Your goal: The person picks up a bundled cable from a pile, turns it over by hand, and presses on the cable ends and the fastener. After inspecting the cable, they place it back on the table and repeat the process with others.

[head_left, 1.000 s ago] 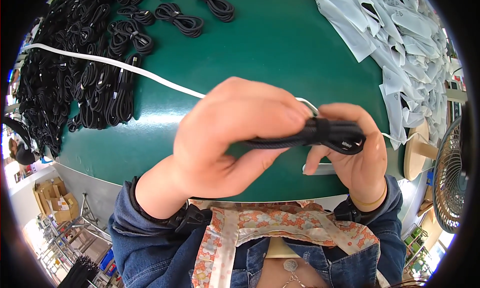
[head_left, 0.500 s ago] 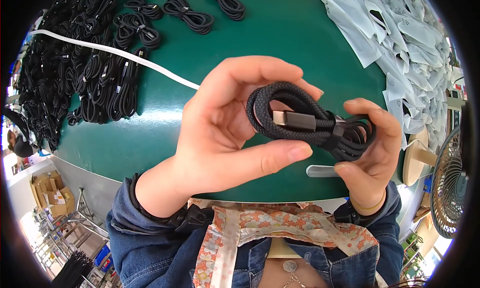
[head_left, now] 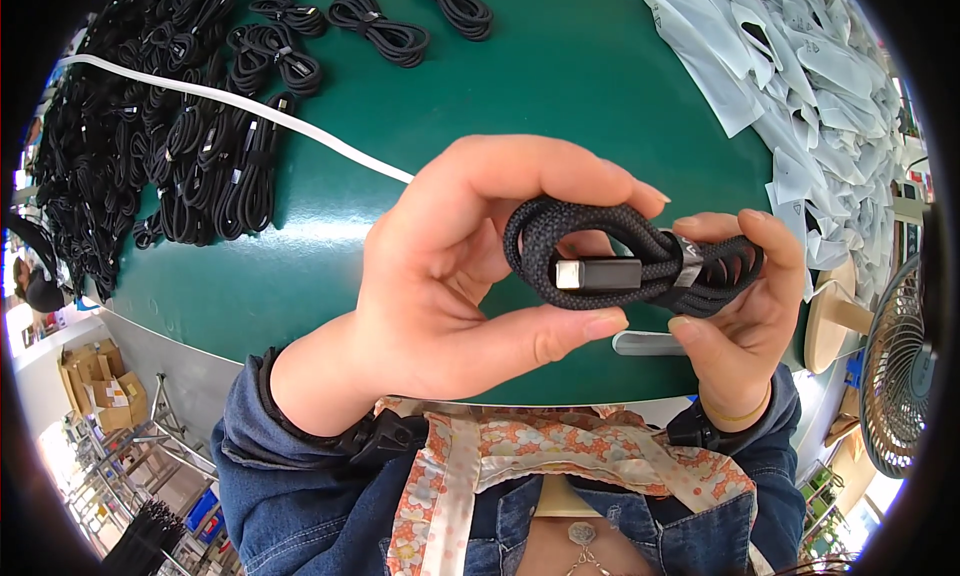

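Note:
Between my hands, above the table, is a coiled black braided charging cable point(head_left: 590, 221), bound around its middle by a dark strap. Its metal-tipped plug point(head_left: 600, 274) lies across the loop, tip pointing left. My left hand point(head_left: 440, 266) grips the left end of the coil, fingers over the top and thumb along the underside. At the other end, my right hand point(head_left: 745, 326) pinches the loops between thumb and fingers. Part of the coil's right end is hidden by those fingers.
Many black coiled cables point(head_left: 190, 166) are heaped at the left of the green table point(head_left: 560, 86). A white cord point(head_left: 290, 121) crosses toward my left hand. Pale plastic bags point(head_left: 790, 96) pile up at right. Below the coil lies a grey strip point(head_left: 645, 344); a fan point(head_left: 905, 366) stands at far right.
The coil has turned slightly in my hands and sits a little lower and further right. Its plug lies more level now, and the strap's face shows more. My left fingers have moved down and right.

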A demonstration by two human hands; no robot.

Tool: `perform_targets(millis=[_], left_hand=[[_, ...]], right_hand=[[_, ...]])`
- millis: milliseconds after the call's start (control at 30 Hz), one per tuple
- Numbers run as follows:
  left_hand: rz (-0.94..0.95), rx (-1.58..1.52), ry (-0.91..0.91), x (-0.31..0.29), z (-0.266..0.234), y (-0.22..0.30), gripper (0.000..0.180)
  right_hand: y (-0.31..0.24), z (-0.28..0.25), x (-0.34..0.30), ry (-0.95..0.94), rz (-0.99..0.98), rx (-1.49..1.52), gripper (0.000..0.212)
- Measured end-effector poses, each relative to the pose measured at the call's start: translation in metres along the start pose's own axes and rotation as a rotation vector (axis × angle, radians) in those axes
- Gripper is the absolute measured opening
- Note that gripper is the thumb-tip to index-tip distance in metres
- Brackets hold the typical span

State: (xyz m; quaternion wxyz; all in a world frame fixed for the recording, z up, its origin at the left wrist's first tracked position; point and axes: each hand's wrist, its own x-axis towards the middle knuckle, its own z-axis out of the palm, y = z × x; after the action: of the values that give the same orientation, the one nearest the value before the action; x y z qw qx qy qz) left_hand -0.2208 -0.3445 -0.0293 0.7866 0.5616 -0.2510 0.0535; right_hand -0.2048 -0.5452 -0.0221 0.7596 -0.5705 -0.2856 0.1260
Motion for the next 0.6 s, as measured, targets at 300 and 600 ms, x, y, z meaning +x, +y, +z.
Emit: perform_targets(millis=[300,600], left_hand=[[-0.042,0.051,0.005,0.0006,-0.0021,0.0042,0.056],[0.047,0.072,-0.042,0.0013,-0.0019,0.0005,0.053]], right_hand=[[0.0001,-0.0025,-0.002,-0.026,0.033,0.03,0.065],[-0.0001,0.0025,-0.0022,0.051,0.059,0.029,0.057]])
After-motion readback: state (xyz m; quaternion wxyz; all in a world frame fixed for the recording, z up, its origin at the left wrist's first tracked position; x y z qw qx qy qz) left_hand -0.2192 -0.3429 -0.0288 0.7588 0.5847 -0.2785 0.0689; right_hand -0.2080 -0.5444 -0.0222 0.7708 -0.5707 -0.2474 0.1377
